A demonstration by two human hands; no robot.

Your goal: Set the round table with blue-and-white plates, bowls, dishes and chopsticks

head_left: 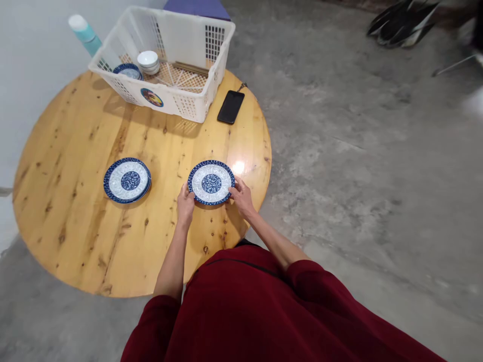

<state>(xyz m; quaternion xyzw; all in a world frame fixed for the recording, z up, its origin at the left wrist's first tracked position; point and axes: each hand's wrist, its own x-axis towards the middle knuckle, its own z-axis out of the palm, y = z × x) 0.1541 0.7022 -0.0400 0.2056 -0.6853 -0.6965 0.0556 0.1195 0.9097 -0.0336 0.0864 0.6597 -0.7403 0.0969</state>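
Observation:
Between my two hands is a round plate with a dark blue rim, a pale ring and a blue patterned centre. My left hand grips its left edge, thumb on top of the rim. On the opposite edge, my right hand has its thumb over the rim and its fingers at the side and below. Whether the plate touches the table or is slightly raised, I cannot tell. To the left lies a small stack of matching plates, apart from both hands.
The round wooden table carries a white plastic basket at the back. Inside it are small white bowls, blue-rimmed dishes and chopsticks. A black phone lies right of the basket; a turquoise bottle stands behind it.

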